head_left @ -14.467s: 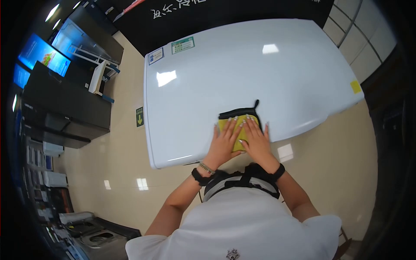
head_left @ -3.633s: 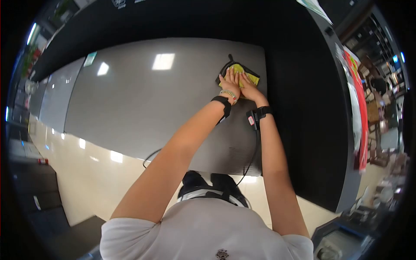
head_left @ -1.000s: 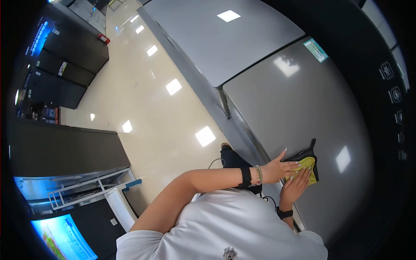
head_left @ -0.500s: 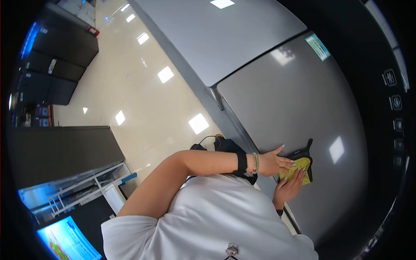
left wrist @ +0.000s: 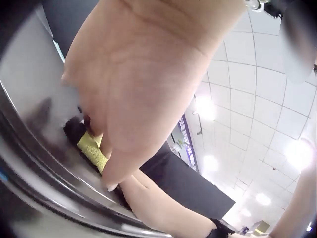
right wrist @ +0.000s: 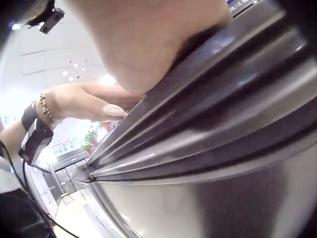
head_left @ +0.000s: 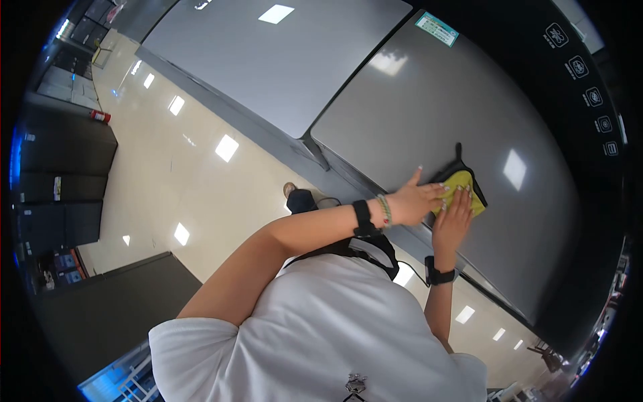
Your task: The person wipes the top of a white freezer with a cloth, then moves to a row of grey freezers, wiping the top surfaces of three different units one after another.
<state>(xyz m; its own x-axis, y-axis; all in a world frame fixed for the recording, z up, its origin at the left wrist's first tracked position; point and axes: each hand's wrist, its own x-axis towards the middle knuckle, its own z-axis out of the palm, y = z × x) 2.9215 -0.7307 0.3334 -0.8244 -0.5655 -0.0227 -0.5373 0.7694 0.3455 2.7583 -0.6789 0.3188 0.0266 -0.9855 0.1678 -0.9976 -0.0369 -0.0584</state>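
A yellow cloth with black edging and a black loop lies on the smooth grey top of a large appliance, near its front edge. My left hand comes in from the left and rests its fingers on the cloth, thumb spread apart. Beside it my right hand presses on the cloth with straight fingers. In the left wrist view, yellow cloth shows beyond the left palm. The right wrist view has the left hand above the metal edge strip; the cloth is hidden there.
A lighter grey panel adjoins across a dark seam. A black panel with white icons rises along the far side. A green-bordered label sits near the seam. Tiled floor and dark cabinets lie left.
Earlier the hands pressed the cloth on a white top, then at the grey top's end beside the black panel. Over the last second the view has turned; both hands stay on the cloth.
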